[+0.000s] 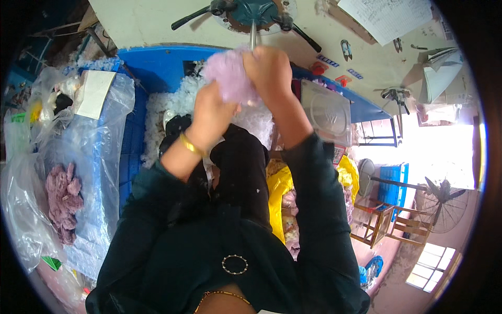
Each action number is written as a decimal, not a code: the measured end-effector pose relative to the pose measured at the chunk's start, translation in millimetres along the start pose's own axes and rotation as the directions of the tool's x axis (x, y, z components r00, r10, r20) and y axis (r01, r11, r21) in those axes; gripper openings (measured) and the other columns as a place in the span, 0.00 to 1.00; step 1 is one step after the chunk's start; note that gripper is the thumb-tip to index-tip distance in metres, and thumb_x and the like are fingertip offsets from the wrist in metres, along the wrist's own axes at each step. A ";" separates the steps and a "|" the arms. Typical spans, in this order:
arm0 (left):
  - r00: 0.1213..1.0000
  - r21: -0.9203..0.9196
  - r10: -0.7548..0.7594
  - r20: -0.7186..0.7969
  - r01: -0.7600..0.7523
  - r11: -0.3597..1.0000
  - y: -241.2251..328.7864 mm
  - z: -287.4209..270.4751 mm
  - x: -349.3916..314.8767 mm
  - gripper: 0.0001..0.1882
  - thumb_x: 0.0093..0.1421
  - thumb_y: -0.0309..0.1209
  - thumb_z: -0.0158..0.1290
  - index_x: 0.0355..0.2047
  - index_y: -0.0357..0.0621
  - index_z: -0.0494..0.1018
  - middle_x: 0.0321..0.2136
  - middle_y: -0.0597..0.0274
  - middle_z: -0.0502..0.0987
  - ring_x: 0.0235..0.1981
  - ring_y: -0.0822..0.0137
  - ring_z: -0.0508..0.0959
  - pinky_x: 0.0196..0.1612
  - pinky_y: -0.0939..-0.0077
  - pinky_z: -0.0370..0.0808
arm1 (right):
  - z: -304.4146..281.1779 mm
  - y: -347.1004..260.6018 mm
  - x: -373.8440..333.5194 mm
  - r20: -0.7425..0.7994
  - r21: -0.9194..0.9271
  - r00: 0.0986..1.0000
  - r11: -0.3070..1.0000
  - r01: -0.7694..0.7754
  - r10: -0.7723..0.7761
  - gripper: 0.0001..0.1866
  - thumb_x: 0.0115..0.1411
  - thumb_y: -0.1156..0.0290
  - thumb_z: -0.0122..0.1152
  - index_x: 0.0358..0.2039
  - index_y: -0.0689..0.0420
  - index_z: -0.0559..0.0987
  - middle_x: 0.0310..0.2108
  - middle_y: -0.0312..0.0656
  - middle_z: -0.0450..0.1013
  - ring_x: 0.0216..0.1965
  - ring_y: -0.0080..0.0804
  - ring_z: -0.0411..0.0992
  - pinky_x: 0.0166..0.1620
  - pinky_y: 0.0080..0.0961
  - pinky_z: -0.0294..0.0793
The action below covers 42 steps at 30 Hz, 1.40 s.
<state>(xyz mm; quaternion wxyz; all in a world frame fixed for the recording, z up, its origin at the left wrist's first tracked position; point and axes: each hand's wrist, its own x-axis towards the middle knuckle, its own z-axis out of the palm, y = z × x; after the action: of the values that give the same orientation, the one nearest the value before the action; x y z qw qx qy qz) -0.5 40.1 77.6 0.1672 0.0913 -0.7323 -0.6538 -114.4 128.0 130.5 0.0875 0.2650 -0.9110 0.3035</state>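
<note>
Both my hands are closed on a fluffy pink-lilac plush piece point(228, 72), blurred by motion. My left hand point(212, 110) grips its lower left side. My right hand point(268, 73) holds its upper right side, just below a metal tube point(253, 35). The tube sticks out of a dark green fitting point(256, 9) on a pale machine panel. Whether the tube's end is inside the plush piece, I cannot tell, as the plush and my right hand cover it. White fluffy stuffing point(157, 118) lies below, around my legs.
On the left, clear plastic sheeting point(99, 172) covers a blue crate, with crumpled mauve plush pieces point(64, 201) on top. A yellow bag point(280, 193) of plush stands by my right side. Black handles point(191, 18) jut from the panel. Farther right are a wooden stool point(372, 220) and a fan point(442, 206).
</note>
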 end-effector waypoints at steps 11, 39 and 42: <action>0.989 -0.684 -0.070 0.131 0.141 0.715 9.6 3.0 -18.0 0.14 0.59 0.25 0.53 0.46 0.36 0.72 0.38 0.59 0.78 0.41 0.68 0.78 0.49 0.72 0.73 | 10.3 21.0 -10.2 -0.126 0.323 0.980 0.928 0.185 -0.152 0.16 0.52 0.68 0.58 0.15 0.63 0.66 0.15 0.48 0.57 0.17 0.32 0.57 0.21 0.33 0.58; 0.947 -0.543 -0.130 0.294 0.277 0.793 5.4 -10.5 20.9 0.19 0.54 0.25 0.59 0.47 0.39 0.71 0.40 0.63 0.77 0.40 0.73 0.77 0.45 0.76 0.74 | 11.3 15.9 0.9 -0.192 0.317 0.966 0.921 0.228 -0.173 0.15 0.43 0.66 0.61 0.10 0.59 0.68 0.11 0.49 0.61 0.12 0.39 0.61 0.18 0.35 0.60; 0.925 -0.620 -0.104 0.366 0.326 0.713 -0.7 -18.3 -3.5 0.24 0.52 0.21 0.60 0.50 0.39 0.68 0.42 0.63 0.76 0.41 0.71 0.77 0.46 0.75 0.74 | 3.3 5.3 -23.3 -0.130 0.502 0.984 0.848 0.170 -0.121 0.11 0.42 0.76 0.60 0.11 0.62 0.67 0.11 0.47 0.59 0.13 0.28 0.57 0.18 0.29 0.57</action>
<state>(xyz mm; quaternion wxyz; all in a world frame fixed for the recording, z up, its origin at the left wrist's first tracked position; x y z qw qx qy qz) 9.3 24.2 78.1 -0.0046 0.0085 -0.4482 -0.8939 -97.6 139.6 117.7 0.0793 0.3324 -0.7701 0.5387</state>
